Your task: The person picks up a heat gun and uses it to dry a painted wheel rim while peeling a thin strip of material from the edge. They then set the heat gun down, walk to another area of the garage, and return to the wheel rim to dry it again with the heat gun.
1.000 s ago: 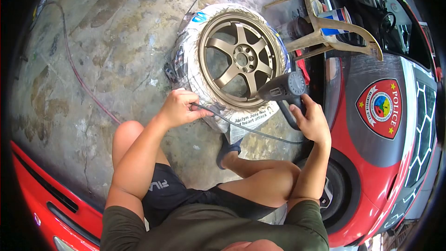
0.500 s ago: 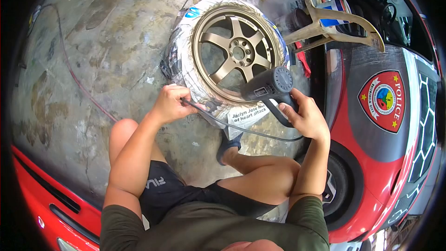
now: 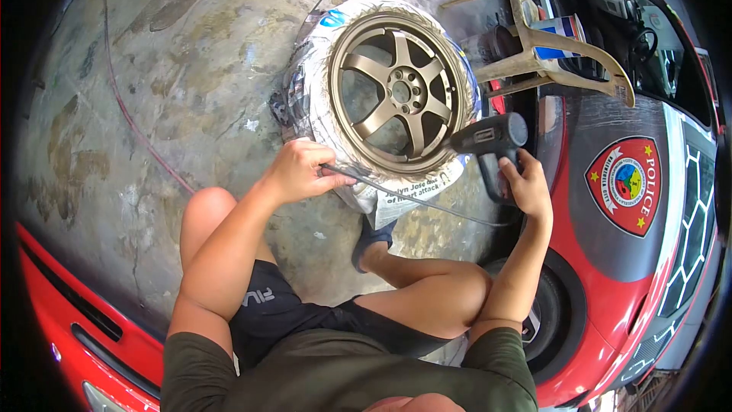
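A black heat gun [image 3: 488, 136] is in my right hand [image 3: 528, 185], whose fingers wrap its handle; the nozzle points left, over the lower right edge of the bronze wheel rim [image 3: 376, 123]. My left hand [image 3: 305, 173] pinches the gun's black power cord [image 3: 412, 197], which stretches across in front of the wheel. The six-spoke rim sits in a tyre masked with newspaper and plastic [image 3: 311, 118], lying on the concrete. A printed newspaper flap [image 3: 400, 206] hangs from its near side.
A beige plastic chair [image 3: 534, 53] with a paint bucket [image 3: 560, 34] stands behind the wheel to the right. A red and grey car with a police badge [image 3: 627, 185] is close on my right, a red car [image 3: 84, 336] at lower left. A hose [image 3: 126, 114] crosses the concrete floor.
My right hand has moved the heat gun to the right and turned it, so its round rear end now faces right. The left hand still grips the cord; the view has shifted slightly.
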Tool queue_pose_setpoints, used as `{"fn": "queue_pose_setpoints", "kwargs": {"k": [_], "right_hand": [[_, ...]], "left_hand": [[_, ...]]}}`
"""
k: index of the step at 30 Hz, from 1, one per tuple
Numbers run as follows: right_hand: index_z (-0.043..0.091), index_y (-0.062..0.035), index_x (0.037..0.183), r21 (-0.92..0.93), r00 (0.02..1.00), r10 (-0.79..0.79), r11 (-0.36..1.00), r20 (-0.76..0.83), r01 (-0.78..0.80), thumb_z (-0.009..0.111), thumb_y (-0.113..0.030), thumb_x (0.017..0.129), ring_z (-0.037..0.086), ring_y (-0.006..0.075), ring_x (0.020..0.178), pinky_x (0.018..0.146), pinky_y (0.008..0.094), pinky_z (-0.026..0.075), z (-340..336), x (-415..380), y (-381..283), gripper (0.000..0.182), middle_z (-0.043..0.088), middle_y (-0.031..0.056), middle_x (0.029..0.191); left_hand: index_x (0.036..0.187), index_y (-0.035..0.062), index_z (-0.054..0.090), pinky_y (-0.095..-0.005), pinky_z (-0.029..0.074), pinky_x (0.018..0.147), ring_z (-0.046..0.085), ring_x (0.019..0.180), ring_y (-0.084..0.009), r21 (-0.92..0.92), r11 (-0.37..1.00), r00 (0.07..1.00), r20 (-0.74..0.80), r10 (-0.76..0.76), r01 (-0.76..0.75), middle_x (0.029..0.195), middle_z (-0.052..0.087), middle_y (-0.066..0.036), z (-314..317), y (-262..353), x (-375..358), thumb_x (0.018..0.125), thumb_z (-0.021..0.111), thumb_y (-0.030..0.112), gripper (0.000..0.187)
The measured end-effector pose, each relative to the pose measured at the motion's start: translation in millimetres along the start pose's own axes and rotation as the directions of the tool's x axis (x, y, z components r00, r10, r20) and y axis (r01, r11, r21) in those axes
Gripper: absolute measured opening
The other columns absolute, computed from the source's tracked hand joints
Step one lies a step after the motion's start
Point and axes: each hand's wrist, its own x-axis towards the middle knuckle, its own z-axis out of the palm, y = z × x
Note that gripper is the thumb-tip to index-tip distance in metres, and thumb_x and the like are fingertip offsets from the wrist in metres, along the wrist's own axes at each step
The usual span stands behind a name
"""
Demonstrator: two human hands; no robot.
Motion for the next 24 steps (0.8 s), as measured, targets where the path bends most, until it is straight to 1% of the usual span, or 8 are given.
{"fn": "queue_pose_setpoints", "kwargs": {"k": [1, 4, 5, 8, 9, 12, 17, 24], "right_hand": [[0.067, 0.0037, 0.107, 0.066, 0.995, -0.004, 0.998, 0.102, -0.002, 0.069, -0.017, 0.104, 0.058, 0.0107, 0.055, 0.05, 0.029, 0.045, -2, 0, 4, 0.021, 0.065, 0.0041, 0.076], [0.067, 0.0062, 0.107, 0.015, 0.973, 0.006, 1.0, 0.233, -0.009, 0.071, -0.019, 0.102, 0.06, 0.0085, 0.055, 0.049, 0.03, 0.046, 2, 9, -1, 0.026, 0.069, 0.0095, 0.078], [0.068, 0.0091, 0.113, -0.167, 0.974, 0.071, 0.985, 0.216, -0.034, 0.072, -0.023, 0.101, 0.074, 0.0231, 0.067, 0.061, 0.0373, 0.056, 0, 14, -8, 0.035, 0.076, 0.0203, 0.088], [0.068, 0.0117, 0.122, -0.345, 0.998, -0.055, 0.938, -0.042, 0.037, 0.072, -0.028, 0.1, 0.078, 0.0425, 0.096, 0.082, 0.0455, 0.059, 15, 44, 24, 0.046, 0.075, 0.0344, 0.102], [0.064, 0.0127, 0.131, -0.324, 0.993, -0.037, 0.946, -0.11, -0.001, 0.072, -0.032, 0.099, 0.068, 0.0511, 0.118, 0.097, 0.0495, 0.055, 18, 52, 22, 0.055, 0.07, 0.0409, 0.112], [0.063, 0.0131, 0.132, -0.296, 0.934, -0.116, 0.955, -0.337, 0.012, 0.072, -0.032, 0.1, 0.071, 0.0494, 0.113, 0.093, 0.0487, 0.057, 30, 79, 29, 0.056, 0.072, 0.0386, 0.11], [0.065, 0.0078, 0.125, -0.271, 0.883, -0.227, 0.955, -0.411, 0.12, 0.072, -0.031, 0.101, 0.074, 0.0502, 0.1, 0.082, 0.0509, 0.059, 34, 86, 3, 0.046, 0.074, 0.0343, 0.1], [0.065, 0.0077, 0.128, -0.284, 0.839, -0.282, 0.945, -0.465, 0.16, 0.072, -0.031, 0.1, 0.073, 0.0505, 0.103, 0.084, 0.0531, 0.058, 45, 108, 0, 0.048, 0.074, 0.0353, 0.104]], "left_hand": [[0.066, 0.0092, 0.056, -0.0384, 0.043, 0.06, 0.059, 0.058, -0.026, -0.006, 1.0, 1.0, 0.001, 0.001, -0.001, 0.061, 0.059, -0.003, 0, 0, 0, 0.076, 0.095, 0.031, 0.045], [0.066, 0.0081, 0.057, -0.0391, 0.046, 0.06, 0.062, 0.059, -0.0277, -0.013, 1.0, 1.0, 0.011, -0.008, 0.008, 0.061, 0.061, -0.004, 0, 1, 0, 0.079, 0.093, 0.037, 0.048], [0.066, 0.0075, 0.058, -0.0395, 0.047, 0.06, 0.063, 0.059, -0.0286, -0.012, 1.0, 1.0, 0.012, -0.013, 0.013, 0.062, 0.062, -0.005, -1, 1, 1, 0.08, 0.092, 0.04, 0.049], [0.065, 0.0075, 0.057, -0.0398, 0.047, 0.06, 0.063, 0.059, -0.0288, 0.003, 1.0, 1.0, 0.003, -0.004, 0.004, 0.062, 0.061, -0.005, -3, 1, 3, 0.08, 0.092, 0.04, 0.05], [0.065, 0.0075, 0.057, -0.04, 0.046, 0.06, 0.062, 0.059, -0.0288, 0.007, 1.0, 1.0, 0.0, -0.005, 0.005, 0.062, 0.061, -0.005, -4, 1, 2, 0.081, 0.092, 0.04, 0.05], [0.065, 0.0078, 0.057, -0.0396, 0.045, 0.059, 0.061, 0.059, -0.0278, 0.018, 1.0, 1.0, -0.023, -0.014, 0.014, 0.061, 0.06, -0.005, -5, -2, 0, 0.081, 0.092, 0.038, 0.049], [0.064, 0.0085, 0.059, -0.0378, 0.043, 0.059, 0.058, 0.058, -0.0254, 0.028, 0.999, 0.996, -0.081, -0.034, 0.036, 0.061, 0.058, -0.004, -9, -4, 1, 0.081, 0.093, 0.035, 0.047], [0.065, 0.0083, 0.059, -0.0384, 0.043, 0.059, 0.058, 0.058, -0.0259, 0.01, 0.999, 0.995, -0.085, -0.045, 0.046, 0.061, 0.057, -0.004, -8, -3, 0, 0.082, 0.092, 0.035, 0.046]]}}
